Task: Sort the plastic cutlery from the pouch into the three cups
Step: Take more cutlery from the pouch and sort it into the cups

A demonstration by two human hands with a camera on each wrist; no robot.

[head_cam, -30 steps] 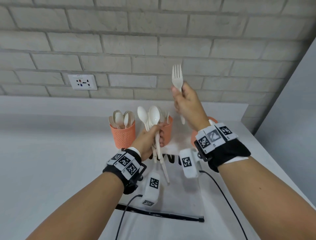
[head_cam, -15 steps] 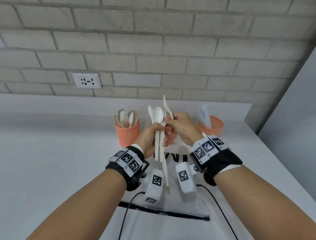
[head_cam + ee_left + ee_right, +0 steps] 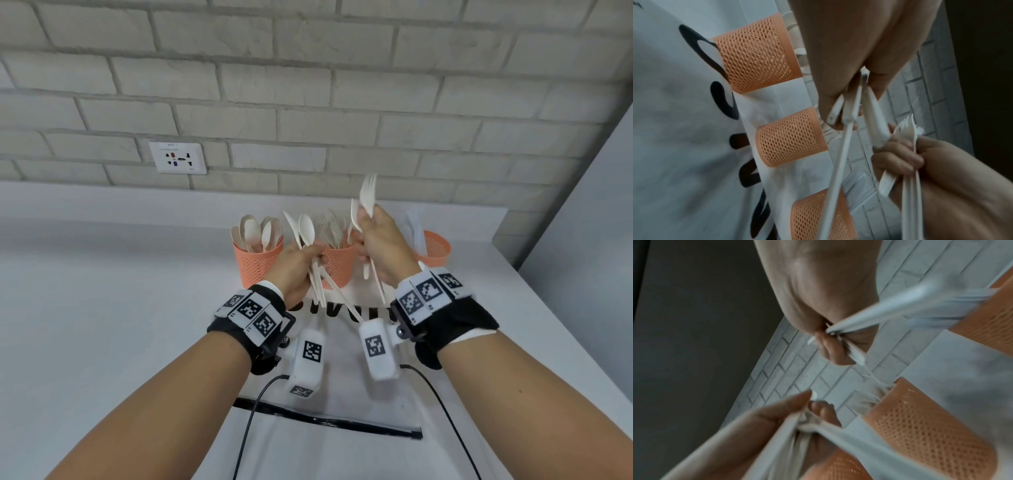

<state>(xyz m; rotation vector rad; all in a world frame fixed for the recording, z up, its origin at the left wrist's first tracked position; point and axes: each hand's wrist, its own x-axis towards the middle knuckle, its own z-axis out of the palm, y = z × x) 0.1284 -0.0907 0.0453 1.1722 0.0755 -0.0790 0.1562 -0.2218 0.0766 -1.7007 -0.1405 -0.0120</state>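
Observation:
My left hand (image 3: 317,255) grips a bundle of white plastic cutlery (image 3: 306,229), spoon heads up and handles fanning down, in front of the middle cup. My right hand (image 3: 364,236) holds a white fork (image 3: 368,193), tines up, with a second white piece beside it, above and between the middle and right cups. Three orange mesh cups stand in a row: the left cup (image 3: 258,265) holds spoons, the middle cup (image 3: 339,267) forks, and the right cup (image 3: 435,248) pale pieces that I cannot identify. The clear pouch (image 3: 329,423) with its black zip lies flat under my wrists. The left wrist view shows the handles (image 3: 851,104) in my fist.
A white brick wall with a socket (image 3: 178,158) runs behind the cups. A grey panel (image 3: 582,240) bounds the white counter (image 3: 102,308) on the right. Black cables (image 3: 250,421) trail from my wrist cameras over the pouch.
My right hand came down with the fork to the bundle in my left hand, then lifted away up and right holding the fork and another piece. The left hand stayed put.

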